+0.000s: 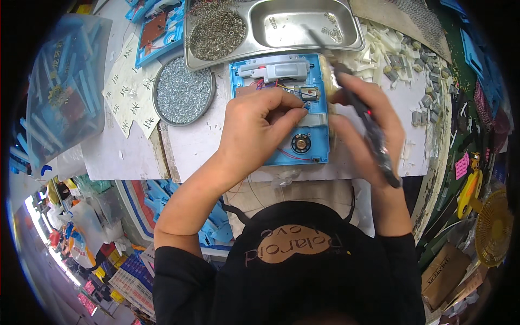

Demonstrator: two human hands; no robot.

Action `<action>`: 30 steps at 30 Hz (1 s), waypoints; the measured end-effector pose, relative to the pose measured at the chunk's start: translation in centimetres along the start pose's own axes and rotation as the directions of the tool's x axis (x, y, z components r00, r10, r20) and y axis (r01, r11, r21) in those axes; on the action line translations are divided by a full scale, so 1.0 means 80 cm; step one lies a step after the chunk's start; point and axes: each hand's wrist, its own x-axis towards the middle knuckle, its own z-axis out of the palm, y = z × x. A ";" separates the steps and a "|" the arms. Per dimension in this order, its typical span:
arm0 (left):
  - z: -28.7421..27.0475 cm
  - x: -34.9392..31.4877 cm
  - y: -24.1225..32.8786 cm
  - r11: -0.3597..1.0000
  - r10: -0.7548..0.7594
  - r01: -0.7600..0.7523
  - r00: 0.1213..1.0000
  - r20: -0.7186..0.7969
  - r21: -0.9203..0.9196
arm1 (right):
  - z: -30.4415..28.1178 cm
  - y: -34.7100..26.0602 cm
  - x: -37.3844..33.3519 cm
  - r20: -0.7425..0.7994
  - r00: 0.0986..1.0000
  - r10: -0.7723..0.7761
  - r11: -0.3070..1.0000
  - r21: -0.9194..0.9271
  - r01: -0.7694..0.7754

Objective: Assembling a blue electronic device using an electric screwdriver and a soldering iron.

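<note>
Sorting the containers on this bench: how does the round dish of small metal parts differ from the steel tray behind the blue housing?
The round dish is a shallow circle, heaped all over with small silvery parts; the steel tray is a larger rectangle split into compartments. The dish lies left of the blue housing; the tray lies beyond it. The tray's right compartment is mostly bare, its left one heaped with darker rings. Both are metal.

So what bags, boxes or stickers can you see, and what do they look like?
Plastic bag: far left, clear, full of blue parts.
Paper slips: left of the round screw dish, white with dark marks.
Cardboard box: lower right, brown.
Pink tag: right edge, small.
</note>
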 end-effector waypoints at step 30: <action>-0.016 -0.008 -0.014 0.932 0.287 -0.318 0.940 0.183 0.173 | -0.038 -0.007 -0.021 -0.060 0.990 -0.124 0.988 -0.101 0.117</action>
